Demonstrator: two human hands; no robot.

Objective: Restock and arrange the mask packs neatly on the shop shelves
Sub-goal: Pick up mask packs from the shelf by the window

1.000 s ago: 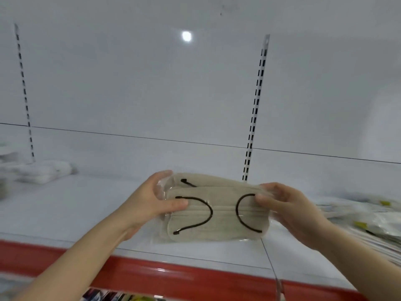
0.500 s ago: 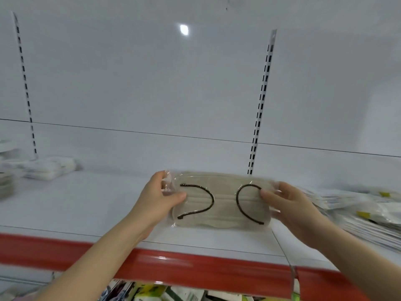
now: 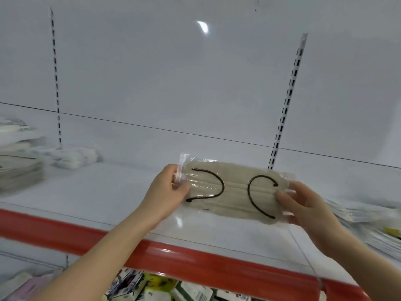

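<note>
Over shelf point(image 3: 97, 198) | left hand point(image 3: 167, 192), right hand point(image 3: 308, 205) grips pinch mask pack point(image 3: 234, 205) | left stack point(image 3: 19, 168), right stack point(image 3: 368, 224) flank

A white back panel point(image 3: 152, 72) fills the view, with a lamp's glare point(image 3: 202, 27) at 12 o'clock. A slotted rail point(image 3: 56, 83) stands at 10 o'clock and a second rail point(image 3: 288, 101) at 2. The white shelf point(image 3: 97, 192) has a red front strip point(image 3: 195, 257) at 6 o'clock, with what may be boxes point(image 3: 152, 287) below it, blurred.

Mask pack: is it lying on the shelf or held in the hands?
Held. The left hand pinches one end of the mask pack, the right hand the other, over the shelf.
</note>
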